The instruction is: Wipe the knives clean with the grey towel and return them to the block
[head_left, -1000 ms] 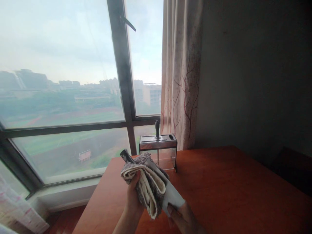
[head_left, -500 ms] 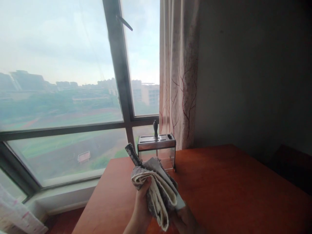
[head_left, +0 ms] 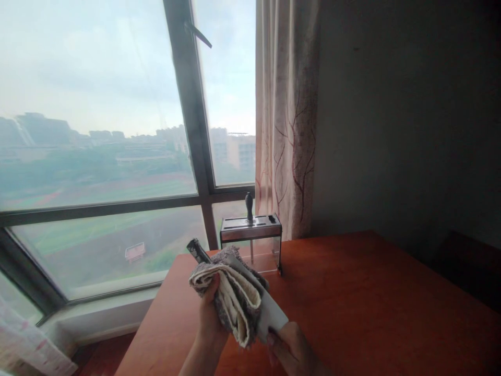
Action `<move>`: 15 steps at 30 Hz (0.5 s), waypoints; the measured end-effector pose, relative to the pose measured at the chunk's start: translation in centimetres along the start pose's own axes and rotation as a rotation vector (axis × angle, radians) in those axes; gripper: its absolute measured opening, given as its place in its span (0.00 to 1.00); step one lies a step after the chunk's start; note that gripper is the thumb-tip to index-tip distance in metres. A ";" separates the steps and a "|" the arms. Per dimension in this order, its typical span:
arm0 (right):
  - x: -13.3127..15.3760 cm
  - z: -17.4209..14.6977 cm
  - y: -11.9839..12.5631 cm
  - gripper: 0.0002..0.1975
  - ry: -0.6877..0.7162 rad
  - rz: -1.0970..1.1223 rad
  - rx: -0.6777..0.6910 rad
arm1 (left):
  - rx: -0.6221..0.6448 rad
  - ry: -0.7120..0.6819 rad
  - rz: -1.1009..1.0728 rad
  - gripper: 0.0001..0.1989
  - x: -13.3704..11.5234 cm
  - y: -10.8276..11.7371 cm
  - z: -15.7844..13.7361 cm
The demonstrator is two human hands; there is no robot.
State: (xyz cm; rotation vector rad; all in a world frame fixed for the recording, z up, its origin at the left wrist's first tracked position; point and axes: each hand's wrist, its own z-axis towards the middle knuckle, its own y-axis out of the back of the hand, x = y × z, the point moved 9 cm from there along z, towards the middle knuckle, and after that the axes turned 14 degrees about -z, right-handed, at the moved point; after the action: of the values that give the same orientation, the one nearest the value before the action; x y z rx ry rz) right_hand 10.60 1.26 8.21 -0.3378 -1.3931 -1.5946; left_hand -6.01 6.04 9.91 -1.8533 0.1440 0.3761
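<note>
A folded grey and cream cloth [head_left: 250, 300] is gripped in my left hand [head_left: 211, 313], with its thumb pressed on the folds. The cloth wraps around a broad-bladed kitchen knife [head_left: 276, 312], whose dark patterned handle sticks out at the upper left. Part of the blade lies hidden between the layers. At the lower right, the fingers of my right hand [head_left: 293, 347] pinch the blade's far end. Both hands are above the table, in front of the knife block.
On the reddish-brown table [head_left: 352, 292] stands a knife block [head_left: 250, 227] with a slotted metal top and clear sides. One dark-handled rod tool [head_left: 249, 206] is upright in it. A window [head_left: 97, 156] lies left, a curtain [head_left: 289, 120] behind the block.
Both hands, with the cloth and knife, have shifted to the left. More of the blade's right end shows, and my right hand has come further into view from below.
</note>
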 end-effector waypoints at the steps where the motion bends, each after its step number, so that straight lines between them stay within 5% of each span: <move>1: 0.1 0.0 0.3 0.30 -0.001 -0.016 -0.030 | 0.007 -0.003 -0.010 0.06 -0.1 -0.1 0.1; 6: -1.3 -0.4 0.2 0.29 -0.074 -0.132 -0.148 | 0.017 0.015 -0.030 0.05 0.5 0.0 -0.1; 11: -1.1 0.2 -2.1 0.31 0.030 0.060 0.012 | 0.022 0.092 0.036 0.09 2.7 0.5 -1.0; 15: -0.5 0.7 -1.8 0.31 0.073 0.143 -0.022 | 0.034 0.141 0.103 0.14 4.2 0.7 -1.5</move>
State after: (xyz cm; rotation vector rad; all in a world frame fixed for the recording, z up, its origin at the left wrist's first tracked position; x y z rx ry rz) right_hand 9.13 1.94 6.97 -0.3804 -1.2685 -1.4914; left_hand -1.99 4.74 8.33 -1.8427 0.3409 0.3123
